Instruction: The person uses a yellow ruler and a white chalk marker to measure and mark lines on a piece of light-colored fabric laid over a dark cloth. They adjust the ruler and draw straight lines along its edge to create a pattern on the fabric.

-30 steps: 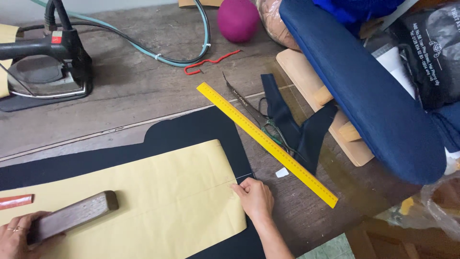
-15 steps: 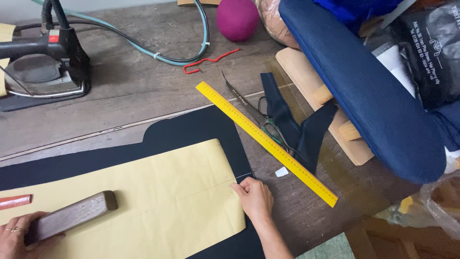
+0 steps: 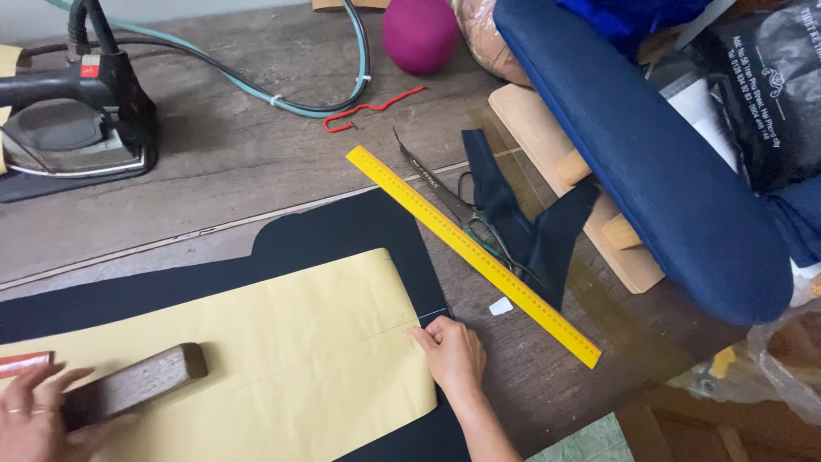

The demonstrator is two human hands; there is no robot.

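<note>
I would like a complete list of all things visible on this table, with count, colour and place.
Yellow paper pattern: one, on dark fabric, front.
Dark navy fabric piece: one, under the pattern.
Brown wooden block: one, on pattern, left.
Yellow ruler: one, diagonal, centre.
Metal scissors: one, beside ruler.
Navy fabric scraps: over scissors.
Black steam iron: one, rear left.
Teal hose: one, rear.
Magenta ball: one, rear.
Blue padded sleeve board: one, right.
Left hand: on block.
Right hand: at pattern edge.

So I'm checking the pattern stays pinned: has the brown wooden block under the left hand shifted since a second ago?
No. The brown wooden block lies at the same spot on the yellow paper pattern, under the left hand.
</note>
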